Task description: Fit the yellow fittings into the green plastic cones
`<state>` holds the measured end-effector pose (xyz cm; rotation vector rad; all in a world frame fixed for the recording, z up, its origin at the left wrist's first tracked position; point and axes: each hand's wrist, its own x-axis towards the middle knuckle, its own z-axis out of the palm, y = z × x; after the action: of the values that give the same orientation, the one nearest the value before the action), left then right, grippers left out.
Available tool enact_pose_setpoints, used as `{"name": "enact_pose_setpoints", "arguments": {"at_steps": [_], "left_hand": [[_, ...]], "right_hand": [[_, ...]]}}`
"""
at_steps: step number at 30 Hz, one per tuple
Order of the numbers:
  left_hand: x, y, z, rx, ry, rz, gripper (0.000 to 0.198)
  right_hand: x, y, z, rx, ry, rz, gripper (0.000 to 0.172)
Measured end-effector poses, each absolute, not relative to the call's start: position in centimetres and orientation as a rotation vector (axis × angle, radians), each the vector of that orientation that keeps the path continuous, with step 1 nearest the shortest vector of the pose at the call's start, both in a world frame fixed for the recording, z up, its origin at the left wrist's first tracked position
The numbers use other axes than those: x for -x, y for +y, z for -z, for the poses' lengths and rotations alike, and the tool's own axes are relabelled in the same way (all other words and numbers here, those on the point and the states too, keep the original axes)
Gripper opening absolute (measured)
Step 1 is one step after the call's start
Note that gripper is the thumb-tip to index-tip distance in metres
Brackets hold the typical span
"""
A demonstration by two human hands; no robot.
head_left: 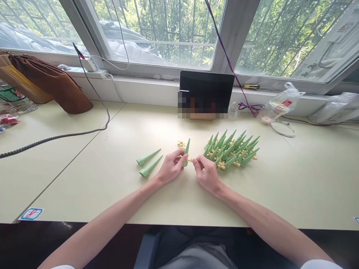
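My left hand is closed around a green plastic plant watering spike, its tip pointing up and away from me. A small yellow valve sticks out from the spike's right side, and the fingertips of my right hand pinch its outer end. Whether the valve is fully seated is hidden by my fingers. Just beyond my left hand lie a few loose yellow valves. To the left, two more green spikes without visible valves rest on the table.
A pile of green spikes with yellow valves lies right of my hands. Behind stands a dark-screened tablet. A black cable crosses the table's left side, near a brown bag. Plastic bags lie at the back right.
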<state>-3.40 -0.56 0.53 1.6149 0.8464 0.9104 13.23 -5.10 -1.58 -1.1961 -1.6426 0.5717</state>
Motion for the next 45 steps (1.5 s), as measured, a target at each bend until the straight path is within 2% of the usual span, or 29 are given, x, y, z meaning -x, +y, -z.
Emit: {"name": "enact_pose_setpoints", "arguments": {"at_steps": [18, 28, 36, 45], "left_hand": [[3.01, -0.96, -1.35, -1.617, 0.985, -0.907, 0.033], [3.13, -0.74, -1.06, -1.673, 0.951, -0.897, 0.037], [3.2, -0.92, -1.48, -1.746, 0.925, -0.953, 0.031], [3.62, -0.7, -0.88, -1.813, 0.801, -0.925, 0.048]], "right_hand": [[-13.03, -5.02, 1.23, 1.201, -1.62, -0.576, 0.029], [-13.01, -4.87, 1.2, 1.235, -1.625, -0.503, 0.039], [-13.18, -4.72, 1.39, 1.26, -1.607, -0.534, 0.037], [-13.08, -4.85, 1.12, 1.245, -1.585, -0.541, 0.036]]}}
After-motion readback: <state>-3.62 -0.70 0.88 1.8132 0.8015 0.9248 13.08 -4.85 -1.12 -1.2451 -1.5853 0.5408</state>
